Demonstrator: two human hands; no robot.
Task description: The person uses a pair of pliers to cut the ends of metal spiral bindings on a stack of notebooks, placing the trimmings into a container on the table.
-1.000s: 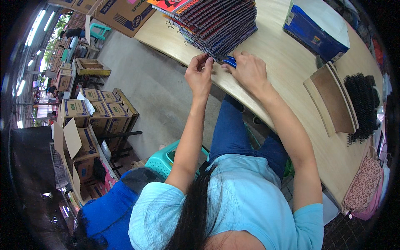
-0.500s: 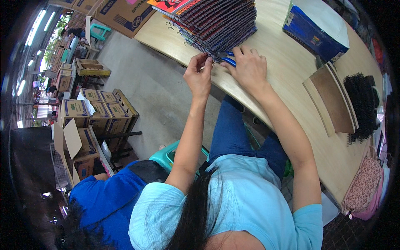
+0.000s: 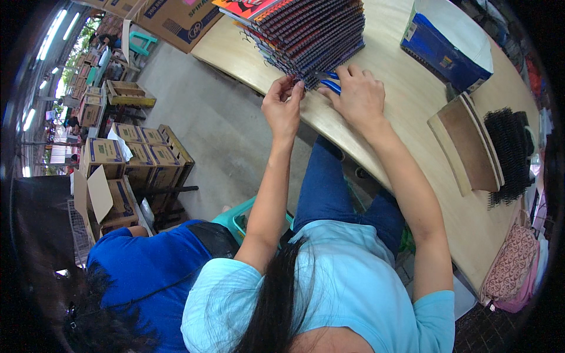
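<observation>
On our left hand [image 3: 282,112], thumb and forefinger are nearly together at the near corner of the spiral notebook stack [image 3: 312,38]; whether they pinch a wire end, we cannot tell. Our right hand [image 3: 363,101] is wrapped around blue-handled pliers [image 3: 331,87], tips by that same corner. The stack stands beside the table's [image 3: 406,112] near edge. Coils are already threaded, yet wire ends [image 3: 249,37] jut out leftward; how many are finished, we cannot tell
</observation>
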